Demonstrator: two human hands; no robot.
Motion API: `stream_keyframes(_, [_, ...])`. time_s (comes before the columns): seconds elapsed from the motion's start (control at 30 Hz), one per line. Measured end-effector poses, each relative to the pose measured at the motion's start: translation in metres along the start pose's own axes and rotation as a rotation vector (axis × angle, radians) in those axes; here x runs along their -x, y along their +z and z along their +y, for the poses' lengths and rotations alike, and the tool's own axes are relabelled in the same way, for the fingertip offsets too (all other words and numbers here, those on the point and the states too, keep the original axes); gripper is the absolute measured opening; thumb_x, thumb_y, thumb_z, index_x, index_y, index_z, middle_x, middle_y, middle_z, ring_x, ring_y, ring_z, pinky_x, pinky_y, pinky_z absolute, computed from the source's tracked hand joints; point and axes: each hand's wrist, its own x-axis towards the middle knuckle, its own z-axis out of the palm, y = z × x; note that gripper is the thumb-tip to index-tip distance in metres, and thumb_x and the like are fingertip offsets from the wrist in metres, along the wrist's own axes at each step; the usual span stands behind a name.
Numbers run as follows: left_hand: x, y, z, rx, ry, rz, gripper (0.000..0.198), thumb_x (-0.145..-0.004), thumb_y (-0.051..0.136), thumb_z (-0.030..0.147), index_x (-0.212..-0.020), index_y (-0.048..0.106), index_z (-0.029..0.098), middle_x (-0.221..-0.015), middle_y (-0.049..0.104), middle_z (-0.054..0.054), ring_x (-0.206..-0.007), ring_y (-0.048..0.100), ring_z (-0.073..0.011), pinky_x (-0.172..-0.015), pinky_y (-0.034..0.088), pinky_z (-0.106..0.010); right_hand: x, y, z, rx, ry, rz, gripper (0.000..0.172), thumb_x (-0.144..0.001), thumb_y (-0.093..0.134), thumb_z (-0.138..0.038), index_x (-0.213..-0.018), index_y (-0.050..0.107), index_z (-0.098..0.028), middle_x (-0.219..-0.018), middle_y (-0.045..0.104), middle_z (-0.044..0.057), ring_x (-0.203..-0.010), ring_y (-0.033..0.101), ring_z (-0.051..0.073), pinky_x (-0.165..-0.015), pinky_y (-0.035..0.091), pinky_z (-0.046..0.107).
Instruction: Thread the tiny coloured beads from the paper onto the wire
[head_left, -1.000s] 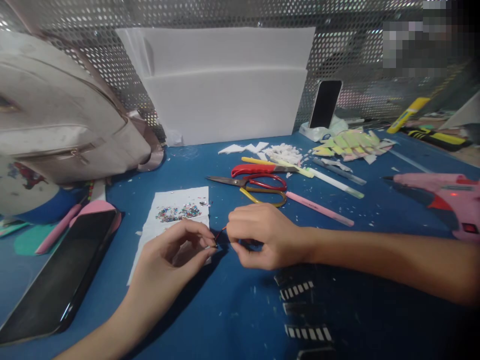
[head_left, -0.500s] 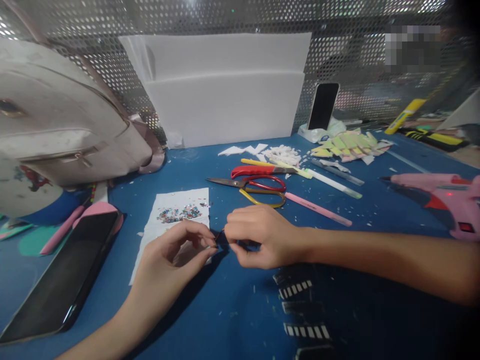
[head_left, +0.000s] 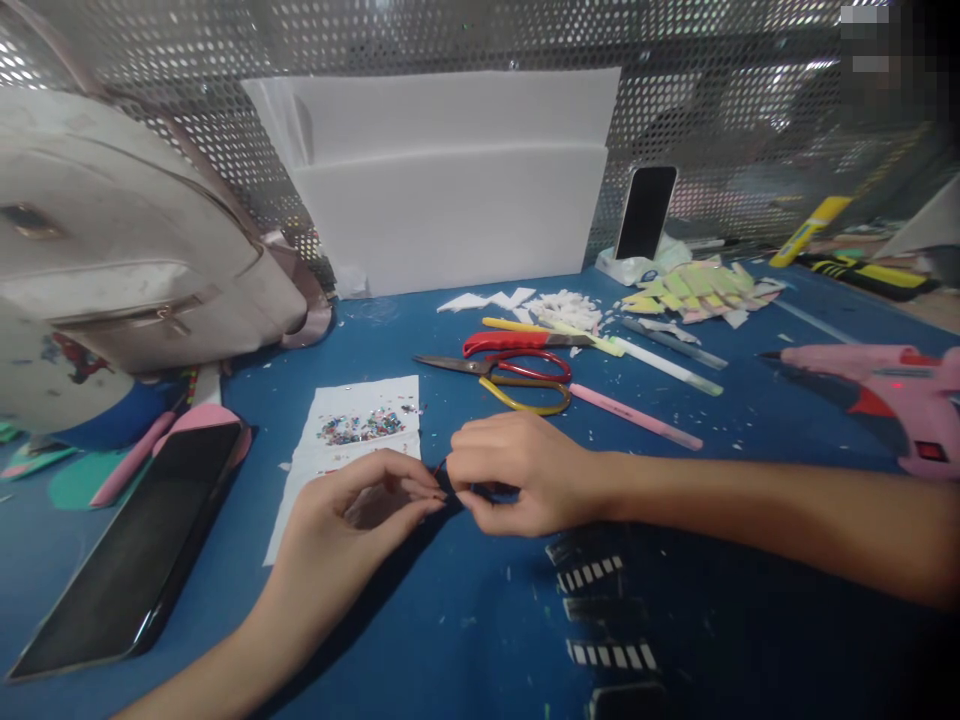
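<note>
My left hand (head_left: 352, 520) has its thumb and fingertips pinched together over the blue tabletop, beside a white paper sheet (head_left: 289, 500) with colourful sequins (head_left: 364, 427) on it. Close to its right, my right hand (head_left: 517, 475) is closed with curled fingers. A thin dark strand (head_left: 437, 468) shows in the narrow gap between both sets of fingertips; its ends are hidden by the fingers. Just beyond my right hand lie scissors (head_left: 529, 366) with red and yellow handles. Black strips with white blocks (head_left: 611, 655) lie nearer to me, below the right forearm.
A dark phone (head_left: 127, 560) and a pale backpack (head_left: 127, 220) stand at left. Behind the scissors are a red-handled cutter (head_left: 510, 343), pens (head_left: 637, 417) and white scraps (head_left: 566, 310). A pink glue gun (head_left: 885, 385) lies at right. Another phone (head_left: 646, 213) leans upright at the back.
My left hand has shifted slightly right, bringing its fingertips closer to my right hand. The right hand stays almost in place, still closed.
</note>
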Motion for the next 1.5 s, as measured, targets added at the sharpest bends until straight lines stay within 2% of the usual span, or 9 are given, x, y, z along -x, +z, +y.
stream_keyframes(0.2, [-0.0002, 0.0004, 0.0052, -0.05, 0.023, 0.013, 0.008, -0.076, 0.071, 0.017, -0.07, 0.071, 0.023, -0.072, 0.073, 0.002, -0.069, 0.068, -0.0129, -0.062, 0.054, -0.019, 0.0016, 0.0, 0.0009, -0.034, -0.017, -0.013, 0.011, -0.086, 0.046, -0.015, -0.076, 0.051, -0.018, -0.068, 0.047, -0.002, -0.065, 0.04, 0.011, -0.062, 0.031, 0.025])
stream_keyframes(0.5, [0.0009, -0.0008, 0.0018, -0.032, 0.059, -0.022, 0.01, -0.079, 0.068, 0.017, -0.075, 0.073, 0.025, -0.078, 0.073, 0.001, -0.077, 0.068, -0.0143, -0.068, 0.053, -0.022, 0.0019, 0.0002, 0.0006, -0.07, -0.004, -0.005, 0.01, -0.088, 0.05, -0.017, -0.078, 0.052, -0.018, -0.07, 0.05, -0.002, -0.068, 0.043, 0.011, -0.065, 0.034, 0.024])
stream_keyframes(0.7, [0.0008, 0.0012, 0.0039, -0.128, 0.067, -0.009, 0.01, -0.082, 0.066, 0.019, -0.078, 0.071, 0.026, -0.078, 0.073, 0.003, -0.074, 0.067, -0.0129, -0.064, 0.052, -0.021, 0.0016, -0.0006, 0.0008, -0.073, 0.01, 0.007, 0.01, -0.089, 0.052, -0.019, -0.079, 0.053, -0.017, -0.07, 0.051, -0.002, -0.068, 0.044, 0.01, -0.065, 0.034, 0.024])
stream_keyframes(0.93, [0.0016, -0.0007, 0.005, -0.203, 0.231, -0.043, 0.012, -0.083, 0.065, 0.015, -0.08, 0.072, 0.024, -0.081, 0.072, 0.001, -0.076, 0.066, -0.0141, -0.07, 0.052, -0.026, 0.0012, -0.0006, 0.0025, -0.07, 0.019, -0.008, 0.02, -0.094, 0.053, -0.033, -0.082, 0.056, -0.017, -0.074, 0.054, -0.002, -0.072, 0.048, 0.011, -0.066, 0.036, 0.024])
stream_keyframes(1.2, [0.0041, -0.0032, 0.002, -0.216, 0.283, -0.003, 0.014, -0.081, 0.068, 0.011, -0.081, 0.07, 0.025, -0.082, 0.07, 0.002, -0.078, 0.065, -0.0128, -0.071, 0.051, -0.026, 0.0029, 0.0008, 0.0043, -0.071, 0.004, 0.019, 0.011, -0.095, 0.05, -0.023, -0.096, 0.06, -0.018, -0.089, 0.061, 0.001, -0.084, 0.054, 0.012, -0.073, 0.04, 0.024])
stream_keyframes(1.4, [0.0057, -0.0053, 0.0042, -0.207, 0.336, -0.007, 0.017, -0.084, 0.063, 0.008, -0.084, 0.067, 0.025, -0.088, 0.068, 0.002, -0.086, 0.064, -0.0131, -0.078, 0.049, -0.026, 0.0017, -0.0001, 0.0031, -0.04, 0.14, 0.092, 0.007, -0.09, 0.054, -0.016, -0.092, 0.06, -0.018, -0.091, 0.059, 0.002, -0.086, 0.054, 0.013, -0.073, 0.041, 0.025])
stream_keyframes(1.5, [0.0071, -0.006, 0.0053, -0.18, 0.341, -0.079, 0.019, -0.086, 0.059, 0.007, -0.086, 0.066, 0.024, -0.092, 0.069, 0.001, -0.089, 0.065, -0.013, -0.08, 0.049, -0.025, 0.0015, -0.0001, 0.0027, -0.055, 0.211, 0.138, 0.006, -0.089, 0.054, -0.016, -0.092, 0.059, -0.019, -0.091, 0.058, 0.002, -0.087, 0.053, 0.014, -0.074, 0.042, 0.026])
